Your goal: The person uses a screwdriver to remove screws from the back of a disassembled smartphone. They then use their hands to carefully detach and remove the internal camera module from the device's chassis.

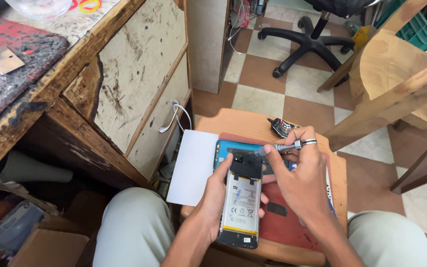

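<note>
An opened phone (242, 202) with its back cover off shows a white battery and a black plate at the top. My left hand (212, 198) grips it from the left side, above a small wooden stool (245, 123). My right hand (302, 183) holds a slim silver screwdriver (282, 147), its tip near the phone's upper right corner. A ring sits on one right-hand finger. A blue phone back cover (231, 147) lies under the phone's top end.
A white sheet (193, 165) lies on the stool's left side, a red mat (282, 222) under my hands, a small black tube (280, 127) at the far edge. A worn wooden desk (124, 84) stands left, a wooden chair (396, 84) right, an office chair base (312, 42) behind.
</note>
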